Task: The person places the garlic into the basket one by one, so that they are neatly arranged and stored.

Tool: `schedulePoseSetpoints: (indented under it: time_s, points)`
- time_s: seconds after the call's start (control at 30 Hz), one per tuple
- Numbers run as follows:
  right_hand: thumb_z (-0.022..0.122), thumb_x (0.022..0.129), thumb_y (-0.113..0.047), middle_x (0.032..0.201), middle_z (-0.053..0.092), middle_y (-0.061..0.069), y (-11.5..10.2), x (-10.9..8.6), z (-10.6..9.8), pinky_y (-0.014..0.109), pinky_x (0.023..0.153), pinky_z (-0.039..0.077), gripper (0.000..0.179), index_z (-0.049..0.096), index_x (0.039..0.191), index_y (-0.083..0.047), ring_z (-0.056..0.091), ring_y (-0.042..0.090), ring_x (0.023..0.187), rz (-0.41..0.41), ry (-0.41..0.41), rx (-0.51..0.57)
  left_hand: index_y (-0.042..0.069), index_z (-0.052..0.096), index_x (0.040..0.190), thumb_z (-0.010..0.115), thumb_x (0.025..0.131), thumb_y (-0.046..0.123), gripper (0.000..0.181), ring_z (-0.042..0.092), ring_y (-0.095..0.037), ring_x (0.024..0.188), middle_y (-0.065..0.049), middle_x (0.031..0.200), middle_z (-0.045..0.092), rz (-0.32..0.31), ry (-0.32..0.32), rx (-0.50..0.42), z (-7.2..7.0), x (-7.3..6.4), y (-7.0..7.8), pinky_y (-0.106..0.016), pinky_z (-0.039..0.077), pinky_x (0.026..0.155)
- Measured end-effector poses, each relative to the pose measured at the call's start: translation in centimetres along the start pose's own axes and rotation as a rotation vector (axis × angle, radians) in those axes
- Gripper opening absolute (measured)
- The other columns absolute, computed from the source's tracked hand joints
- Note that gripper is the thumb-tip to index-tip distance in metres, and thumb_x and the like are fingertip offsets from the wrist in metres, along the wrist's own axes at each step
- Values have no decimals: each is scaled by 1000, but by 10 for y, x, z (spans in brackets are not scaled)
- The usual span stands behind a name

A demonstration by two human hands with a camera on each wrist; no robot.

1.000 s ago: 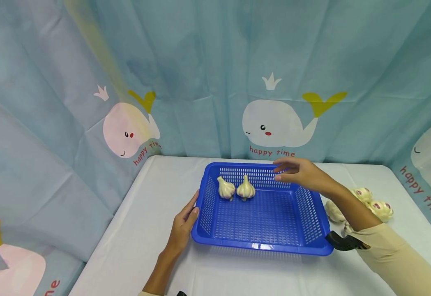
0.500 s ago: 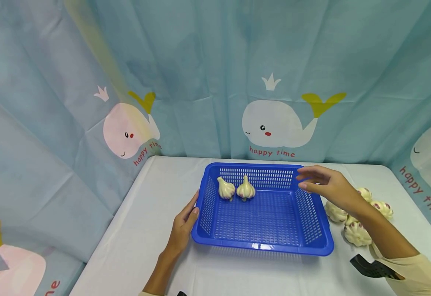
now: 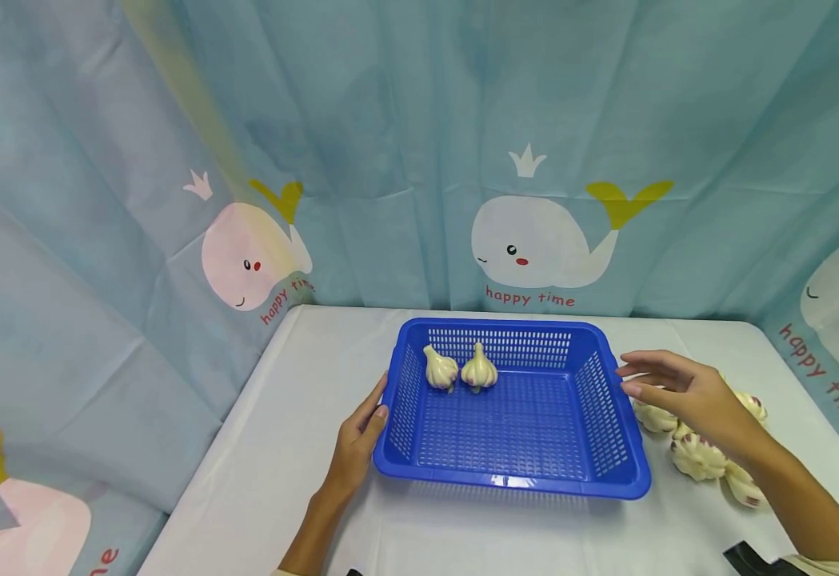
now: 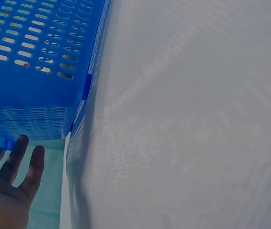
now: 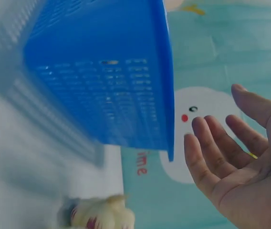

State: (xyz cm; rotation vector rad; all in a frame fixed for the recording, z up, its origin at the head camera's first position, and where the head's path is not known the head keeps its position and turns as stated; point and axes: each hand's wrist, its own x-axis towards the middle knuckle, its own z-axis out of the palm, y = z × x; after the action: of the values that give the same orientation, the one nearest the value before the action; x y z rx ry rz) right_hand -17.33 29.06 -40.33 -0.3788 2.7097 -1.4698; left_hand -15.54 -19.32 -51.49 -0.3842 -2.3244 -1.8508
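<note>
A blue plastic basket [image 3: 505, 482] with slotted sides stands on the table. Two garlic bulbs, one at its far left [image 3: 441, 369] and another beside it [image 3: 479, 369], lie inside. My left hand [image 3: 352, 438] rests against the basket's left side, thumb at the rim; in the left wrist view its visible fingers [image 4: 32, 172] are fairly straight. Just off the right rim, my right hand [image 3: 693, 400] hovers with loosely bent fingers, holding nothing; the right wrist view shows its bare palm [image 5: 255, 191]. Below and beside it lie several more garlic bulbs [image 3: 697, 457], partly hidden by hand and forearm.
A white cloth covers the table [image 3: 297, 416]. Behind it hangs a blue-green curtain [image 3: 390, 240] printed with whales, which also spans the left side. Black straps are partly visible near both wrists.
My right hand has moved from above the basket's back rim rightward and nearer, past the right rim, uncovering more garlic bulbs. The left hand and the basket stay in place.
</note>
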Motion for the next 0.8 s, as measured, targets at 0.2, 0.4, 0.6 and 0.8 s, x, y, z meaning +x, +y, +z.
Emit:
schedulePoseSetpoints:
  time_s: [0.2,0.4,0.6,0.8]
  points:
    - [71,104,-32,126,73,-13,17,-18,-9,17,81,62,56,54,151,-6,67,-11,108,70,52,-61,17,35,167,45,115,25,53,29,-23,160,-1,172,34,-4,4,-5,0,0,1,-14,27,122]
    - [71,104,-24,122,72,-21,32,-36,-16,16,79,62,54,53,150,-2,65,-14,107,75,89,-34,17,35,167,44,115,25,53,29,-23,160,-1,172,34,-5,3,2,0,-1,3,-15,27,122]
    - [72,103,-29,114,64,-36,51,-50,-20,13,73,60,60,50,149,2,63,-17,100,161,138,-72,16,34,167,44,115,25,54,29,-23,160,-4,173,34,-7,4,2,0,-1,2,-14,27,122]
    - [73,103,-29,109,57,-42,67,-62,-25,8,70,57,62,49,149,4,56,-24,95,219,184,-88,17,35,167,44,115,24,53,29,-23,160,-3,172,34,-4,3,-3,0,0,2,-15,28,122]
